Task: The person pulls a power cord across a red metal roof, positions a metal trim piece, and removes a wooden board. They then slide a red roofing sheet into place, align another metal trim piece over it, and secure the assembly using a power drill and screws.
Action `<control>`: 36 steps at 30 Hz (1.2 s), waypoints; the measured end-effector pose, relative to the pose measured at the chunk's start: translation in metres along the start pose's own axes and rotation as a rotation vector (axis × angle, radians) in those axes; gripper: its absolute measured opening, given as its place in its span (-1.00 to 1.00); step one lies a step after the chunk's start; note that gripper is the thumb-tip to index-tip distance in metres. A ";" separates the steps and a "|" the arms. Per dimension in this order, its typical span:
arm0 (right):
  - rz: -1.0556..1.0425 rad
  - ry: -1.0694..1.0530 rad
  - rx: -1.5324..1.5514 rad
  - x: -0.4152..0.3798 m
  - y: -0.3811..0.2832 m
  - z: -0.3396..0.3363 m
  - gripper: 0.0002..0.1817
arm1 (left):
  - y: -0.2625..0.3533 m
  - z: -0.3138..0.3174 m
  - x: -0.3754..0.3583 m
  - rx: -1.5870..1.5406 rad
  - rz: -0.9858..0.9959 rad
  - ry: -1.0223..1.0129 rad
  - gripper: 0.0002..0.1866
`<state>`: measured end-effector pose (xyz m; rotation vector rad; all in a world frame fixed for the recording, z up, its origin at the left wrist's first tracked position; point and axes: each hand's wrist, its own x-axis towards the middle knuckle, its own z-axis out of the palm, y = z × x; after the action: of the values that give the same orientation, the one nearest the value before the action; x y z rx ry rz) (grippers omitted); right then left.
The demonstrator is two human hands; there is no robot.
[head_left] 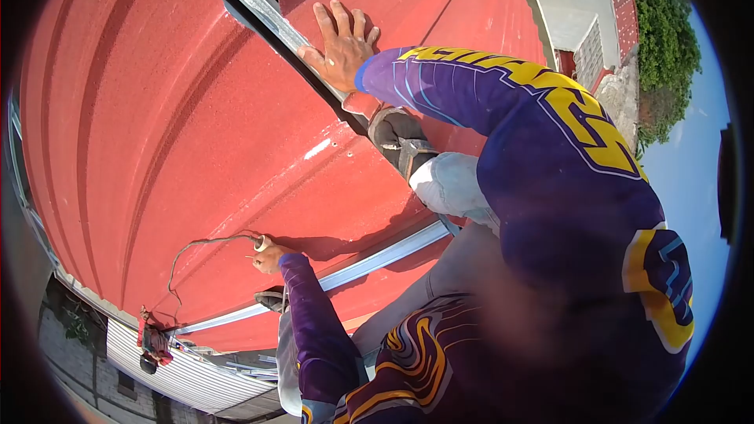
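Note:
My right hand (342, 53) lies palm down with fingers spread on a red metal roof sheet (440, 0), its thumb beside a silver metal strip (271, 20) along a dark gap. My left hand (269, 257) is closed around a dark cord (206, 241). A small pale round piece (261, 243) shows at its fingers; its kind I cannot make out. From that hand the cord curves over the ribbed red roofing (228, 149). One of my shoes (400, 140) is by the gap near my right hand; the other shoe (271, 298) shows beside my left sleeve.
Another silver strip (385, 255) runs across the roof below my legs. At the lower left is another person (155, 339) in a red top, near the cord's far end. Beyond the roof edge are white corrugated sheeting (188, 377), a pale wall (569, 0) and a tree (667, 39).

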<state>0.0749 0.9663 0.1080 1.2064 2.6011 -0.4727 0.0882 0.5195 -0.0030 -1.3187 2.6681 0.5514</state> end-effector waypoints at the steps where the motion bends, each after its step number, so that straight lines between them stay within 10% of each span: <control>1: 0.004 0.006 -0.011 -0.002 0.000 0.001 -0.08 | -0.007 -0.003 0.005 0.008 -0.001 0.008 -0.61; 3: 0.003 0.001 0.001 0.000 0.000 -0.002 -0.08 | -0.009 0.002 0.010 0.307 0.267 0.017 -0.60; 16: 0.015 -0.093 0.025 0.005 -0.005 -0.013 -0.04 | 0.096 0.014 -0.078 -0.213 -0.281 0.195 -0.64; 36: 0.005 -0.195 -0.130 0.010 -0.006 -0.013 0.06 | 0.115 0.022 -0.099 -0.249 -0.243 0.464 -0.68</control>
<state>0.0625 0.9745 0.1173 1.0684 2.4226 -0.3922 0.0573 0.6650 0.0330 -2.0304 2.7805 0.6260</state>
